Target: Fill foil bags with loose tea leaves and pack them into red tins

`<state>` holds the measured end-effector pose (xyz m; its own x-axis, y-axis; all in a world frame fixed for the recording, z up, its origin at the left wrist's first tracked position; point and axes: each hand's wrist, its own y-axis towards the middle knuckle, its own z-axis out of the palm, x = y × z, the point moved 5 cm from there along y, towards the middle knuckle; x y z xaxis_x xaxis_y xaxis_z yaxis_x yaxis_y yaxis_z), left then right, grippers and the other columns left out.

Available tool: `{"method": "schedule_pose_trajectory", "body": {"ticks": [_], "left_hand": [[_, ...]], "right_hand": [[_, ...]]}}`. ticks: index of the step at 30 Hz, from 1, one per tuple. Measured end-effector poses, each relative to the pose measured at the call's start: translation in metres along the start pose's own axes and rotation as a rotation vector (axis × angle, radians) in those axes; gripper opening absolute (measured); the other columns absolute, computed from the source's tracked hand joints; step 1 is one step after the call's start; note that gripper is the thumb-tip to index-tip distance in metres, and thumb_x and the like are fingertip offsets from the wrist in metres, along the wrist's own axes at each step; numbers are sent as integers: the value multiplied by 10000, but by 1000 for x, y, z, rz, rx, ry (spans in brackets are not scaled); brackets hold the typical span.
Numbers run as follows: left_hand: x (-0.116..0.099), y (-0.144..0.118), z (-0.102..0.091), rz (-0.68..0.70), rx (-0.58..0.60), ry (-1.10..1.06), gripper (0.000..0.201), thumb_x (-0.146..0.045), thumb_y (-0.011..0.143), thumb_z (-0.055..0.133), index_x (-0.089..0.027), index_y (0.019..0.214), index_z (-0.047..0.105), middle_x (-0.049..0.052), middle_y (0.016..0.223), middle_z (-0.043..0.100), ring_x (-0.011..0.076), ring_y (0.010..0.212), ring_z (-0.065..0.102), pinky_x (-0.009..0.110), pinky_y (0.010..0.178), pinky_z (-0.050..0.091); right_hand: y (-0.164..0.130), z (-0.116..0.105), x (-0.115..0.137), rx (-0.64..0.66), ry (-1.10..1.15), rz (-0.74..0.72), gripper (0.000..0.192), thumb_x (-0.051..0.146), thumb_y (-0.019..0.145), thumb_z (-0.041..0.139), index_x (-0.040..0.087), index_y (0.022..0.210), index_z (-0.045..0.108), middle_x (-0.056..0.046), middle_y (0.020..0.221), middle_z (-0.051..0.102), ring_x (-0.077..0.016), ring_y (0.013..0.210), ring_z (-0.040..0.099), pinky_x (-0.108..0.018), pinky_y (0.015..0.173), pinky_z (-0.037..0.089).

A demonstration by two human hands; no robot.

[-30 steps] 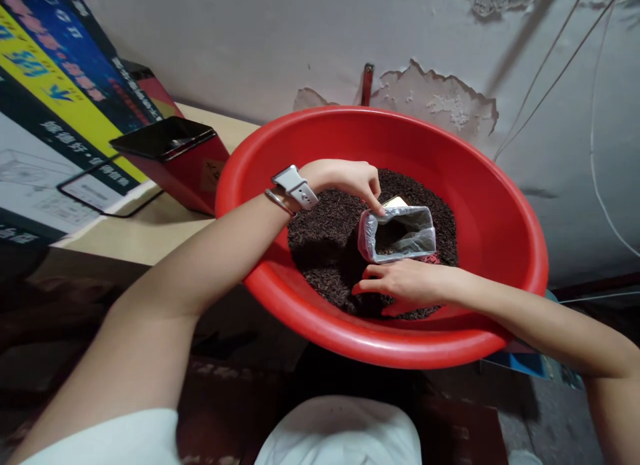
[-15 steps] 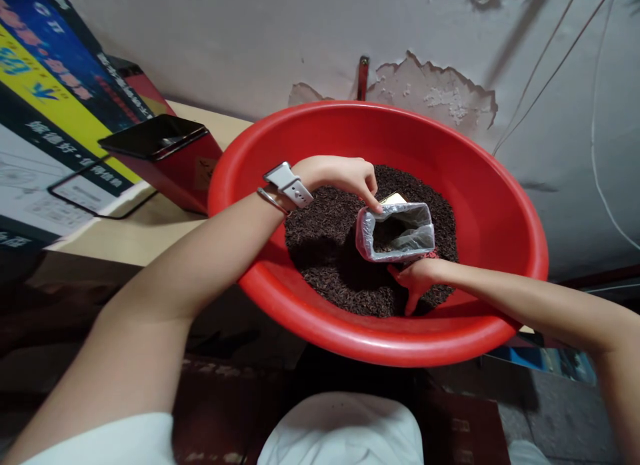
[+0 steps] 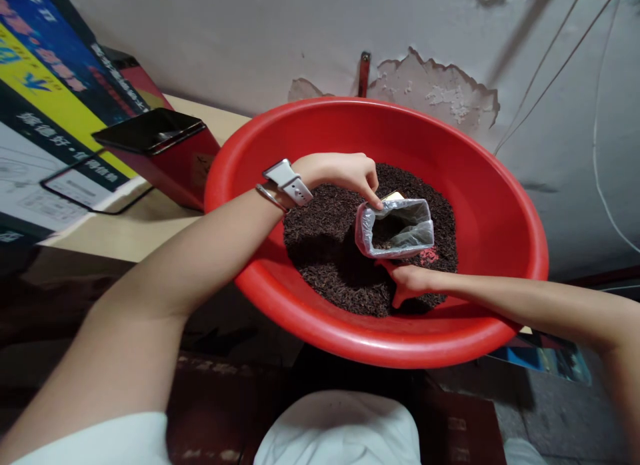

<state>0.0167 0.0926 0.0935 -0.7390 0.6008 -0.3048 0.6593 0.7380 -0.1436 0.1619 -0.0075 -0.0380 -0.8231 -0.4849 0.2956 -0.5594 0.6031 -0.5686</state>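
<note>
- A red basin (image 3: 470, 165) stood on the worktop (image 3: 150, 228), a mound of dark loose tea (image 3: 325, 252) heaped at its centre.
- A red tin (image 3: 165, 162) sat just left of the basin.
- A foil-lined bag (image 3: 395, 228) stood open-mouthed in the tea.
- The left hand (image 3: 345, 175), watch-strapped, pinched the bag's far left rim with its fingers.
- The right hand (image 3: 413, 282) lay just near of the bag, fingers dug into the tea, how far curled not clear.

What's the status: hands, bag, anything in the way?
Left hand pinches bag rim open. Right hand in loose tea beside bag. Nothing in the way.
</note>
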Motion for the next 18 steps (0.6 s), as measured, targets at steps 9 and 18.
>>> {"method": "schedule_pose_trajectory", "body": {"ticks": [9, 18], "left_hand": [[1, -1, 0, -16, 8, -31, 402, -532, 716, 676, -148, 782, 774, 27, 624, 575, 152, 636, 462, 298, 629, 267], [0, -1, 0, -22, 7, -37, 397, -536, 703, 680, -155, 767, 774, 28, 612, 579, 156, 639, 459, 299, 626, 264]], "right_hand": [[9, 2, 3, -27, 68, -157, 885, 73, 568, 799, 148, 1387, 470, -133, 1379, 540, -272, 1213, 545, -339, 994, 449], [6, -13, 24, -63, 214, -209, 609, 129, 644, 761, 162, 1228, 591, -81, 1261, 603, -241, 1145, 559, -343, 991, 425]]}}
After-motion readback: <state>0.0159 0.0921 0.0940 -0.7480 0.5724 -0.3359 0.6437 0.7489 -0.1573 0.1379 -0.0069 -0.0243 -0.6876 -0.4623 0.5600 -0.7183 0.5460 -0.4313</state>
